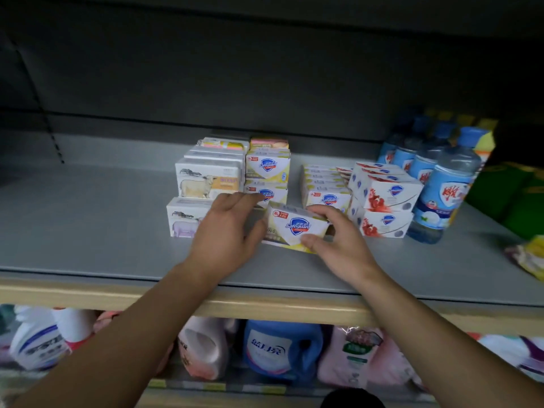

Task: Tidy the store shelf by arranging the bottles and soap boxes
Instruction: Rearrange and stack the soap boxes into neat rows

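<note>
A white and yellow cardboard soap box with a blue shield logo [295, 229] is held tilted, toward the middle of the grey metal shelf [88, 231], in front of the stacked boxes. It is pinched by the right hand [338, 240], thumb on the near edge and fingers curled over the far edge. The left hand [226, 231] is laid with straight, relaxed fingers against the box's left end, gripping nothing.

Further back, a two-high stack of matching yellow soap boxes [268, 178] is seen, with white cardboard soap boxes printed with a sheep [206, 184] stacked just beside it on the left. To the right, a low row of yellow boxes [326, 189] and a stack of white boxes with red pomegranate prints [382, 201] are set squarely. Clear plastic bottles with blue caps and labels [441, 184] are grouped toward the right back corner.

Most stock is judged already ordered. The held box is judged unplaced, probably destined for the yellow stacks. A loose yellow packet [530, 257] at the right edge is judged outstanding.
</note>
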A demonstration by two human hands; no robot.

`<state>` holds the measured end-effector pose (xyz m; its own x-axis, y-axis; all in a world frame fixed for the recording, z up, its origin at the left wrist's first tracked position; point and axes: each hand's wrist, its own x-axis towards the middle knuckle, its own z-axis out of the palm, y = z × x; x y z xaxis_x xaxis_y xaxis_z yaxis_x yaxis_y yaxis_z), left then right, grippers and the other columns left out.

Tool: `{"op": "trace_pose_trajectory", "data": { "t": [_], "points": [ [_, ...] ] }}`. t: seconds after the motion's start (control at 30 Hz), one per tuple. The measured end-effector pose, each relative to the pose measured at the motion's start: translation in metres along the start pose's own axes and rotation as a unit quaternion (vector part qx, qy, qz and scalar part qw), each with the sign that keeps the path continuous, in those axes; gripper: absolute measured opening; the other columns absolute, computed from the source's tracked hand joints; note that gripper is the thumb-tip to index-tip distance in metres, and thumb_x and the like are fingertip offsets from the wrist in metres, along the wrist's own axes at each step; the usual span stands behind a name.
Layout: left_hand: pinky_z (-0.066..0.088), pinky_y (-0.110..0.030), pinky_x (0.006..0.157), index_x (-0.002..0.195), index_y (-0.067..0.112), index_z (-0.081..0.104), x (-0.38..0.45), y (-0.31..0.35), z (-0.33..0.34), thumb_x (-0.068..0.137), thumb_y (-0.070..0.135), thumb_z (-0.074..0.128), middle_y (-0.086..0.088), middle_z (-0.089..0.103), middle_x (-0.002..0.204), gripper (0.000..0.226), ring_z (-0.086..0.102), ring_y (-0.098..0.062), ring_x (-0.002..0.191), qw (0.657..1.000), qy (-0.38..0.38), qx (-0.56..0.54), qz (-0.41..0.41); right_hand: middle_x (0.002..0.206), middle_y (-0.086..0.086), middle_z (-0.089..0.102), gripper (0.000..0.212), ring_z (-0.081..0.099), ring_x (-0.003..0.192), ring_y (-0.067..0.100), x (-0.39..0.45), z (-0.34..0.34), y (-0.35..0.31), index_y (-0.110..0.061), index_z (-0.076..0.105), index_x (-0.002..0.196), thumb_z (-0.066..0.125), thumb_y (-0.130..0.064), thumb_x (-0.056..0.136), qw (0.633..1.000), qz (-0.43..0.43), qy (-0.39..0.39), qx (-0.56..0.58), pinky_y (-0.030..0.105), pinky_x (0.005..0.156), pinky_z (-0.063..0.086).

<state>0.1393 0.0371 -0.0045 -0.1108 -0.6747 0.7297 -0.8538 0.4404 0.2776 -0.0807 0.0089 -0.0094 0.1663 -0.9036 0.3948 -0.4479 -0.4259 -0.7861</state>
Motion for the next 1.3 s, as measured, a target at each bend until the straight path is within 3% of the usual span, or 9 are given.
{"op": "trace_pose_trajectory", "data": {
  "t": [0.2, 0.33, 0.53, 0.63, 0.77, 0.87, 0.97, 1.2, 1.3],
  "points": [
    [0.057, -0.04, 0.079, 0.134, 0.022, 0.052, 0.003, 0.029, 0.025, 0.088, 0.019, 0.067, -0.003, 0.068, 0.11, 0.049, 0.07, -0.017, 0.088, 0.958, -0.09, -0.251, -0.109, 0.127, 0.001, 0.059, 0.049, 0.057, 0.117, 0.015, -0.004, -0.013, 0.016, -0.036, 0.058, 0.123, 0.076, -0.014, 0.083, 0.999, 0.036, -0.011, 0.027, 0.04, 0.105, 0.045],
    [0.057, -0.037, 0.083, 0.127, 0.022, 0.059, 0.002, 0.024, 0.035, 0.09, 0.012, 0.066, -0.007, 0.071, 0.103, 0.039, 0.07, -0.023, 0.09, 0.915, -0.077, -0.338, -0.205, 0.134, 0.0, 0.056, 0.057, 0.058, 0.118, 0.015, -0.005, -0.013, 0.023, -0.037, 0.055, 0.127, 0.077, -0.011, 0.081, 0.998, 0.015, -0.017, 0.054, 0.039, 0.102, 0.048],
    [0.061, -0.037, 0.063, 0.107, 0.011, 0.064, 0.005, 0.02, 0.037, 0.092, 0.014, 0.063, -0.01, 0.074, 0.096, 0.015, 0.072, -0.024, 0.084, 0.83, -0.06, -0.459, -0.311, 0.133, -0.002, 0.059, 0.08, 0.066, 0.106, 0.011, -0.005, -0.012, 0.029, -0.045, 0.045, 0.136, 0.072, 0.005, 0.08, 0.988, -0.015, -0.076, 0.134, 0.023, 0.084, 0.053],
    [0.057, -0.03, 0.051, 0.084, 0.019, 0.07, 0.007, 0.021, 0.037, 0.092, 0.023, 0.064, 0.001, 0.075, 0.078, 0.011, 0.069, -0.02, 0.063, 0.831, -0.051, -0.453, -0.319, 0.127, -0.015, 0.061, 0.064, 0.068, 0.1, 0.012, -0.004, -0.013, 0.032, -0.039, 0.053, 0.131, 0.075, -0.004, 0.082, 0.991, 0.0, -0.057, 0.121, 0.025, 0.086, 0.053],
    [0.049, -0.03, 0.047, 0.079, 0.019, 0.071, 0.006, 0.023, 0.032, 0.081, 0.05, 0.061, -0.007, 0.067, 0.067, 0.032, 0.058, -0.023, 0.05, 0.826, -0.062, -0.465, -0.314, 0.088, 0.006, 0.067, 0.019, 0.066, 0.067, 0.021, -0.004, -0.012, 0.024, -0.019, 0.069, 0.102, 0.073, -0.028, 0.086, 0.977, 0.06, -0.034, 0.201, 0.026, 0.059, 0.055],
    [0.047, -0.032, 0.051, 0.086, 0.002, 0.062, 0.005, 0.026, 0.032, 0.087, 0.056, 0.058, -0.011, 0.063, 0.06, 0.054, 0.058, -0.022, 0.051, 0.857, -0.084, -0.411, -0.3, 0.067, 0.009, 0.068, 0.047, 0.062, 0.054, 0.017, -0.003, -0.013, 0.019, -0.014, 0.074, 0.078, 0.062, -0.06, 0.075, 0.97, 0.109, -0.006, 0.218, 0.025, 0.047, 0.05],
    [0.047, -0.028, 0.046, 0.09, -0.007, 0.059, 0.003, 0.027, 0.03, 0.089, 0.059, 0.053, -0.009, 0.063, 0.056, 0.066, 0.057, -0.019, 0.047, 0.882, -0.087, -0.352, -0.302, 0.062, 0.009, 0.07, 0.049, 0.06, 0.048, 0.016, 0.0, -0.013, 0.018, -0.029, 0.078, 0.074, 0.054, -0.071, 0.07, 0.968, 0.135, 0.01, 0.211, 0.024, 0.04, 0.044],
    [0.044, -0.028, 0.045, 0.09, 0.013, 0.067, 0.004, 0.028, 0.029, 0.092, 0.05, 0.054, -0.009, 0.06, 0.055, 0.04, 0.054, -0.019, 0.046, 0.88, -0.095, -0.364, -0.289, 0.07, -0.004, 0.069, 0.034, 0.054, 0.044, 0.017, -0.001, -0.014, 0.02, -0.027, 0.076, 0.086, 0.067, -0.053, 0.066, 0.965, 0.122, 0.022, 0.232, 0.023, 0.037, 0.038],
    [0.049, -0.029, 0.049, 0.095, 0.021, 0.068, 0.004, 0.027, 0.03, 0.095, 0.046, 0.053, -0.013, 0.065, 0.065, 0.029, 0.058, -0.019, 0.053, 0.864, -0.094, -0.403, -0.287, 0.097, -0.013, 0.071, 0.04, 0.069, 0.068, 0.016, -0.004, -0.015, 0.023, -0.036, 0.07, 0.105, 0.073, -0.028, 0.066, 0.966, 0.075, -0.011, 0.248, 0.026, 0.052, 0.052]
  ]
}}
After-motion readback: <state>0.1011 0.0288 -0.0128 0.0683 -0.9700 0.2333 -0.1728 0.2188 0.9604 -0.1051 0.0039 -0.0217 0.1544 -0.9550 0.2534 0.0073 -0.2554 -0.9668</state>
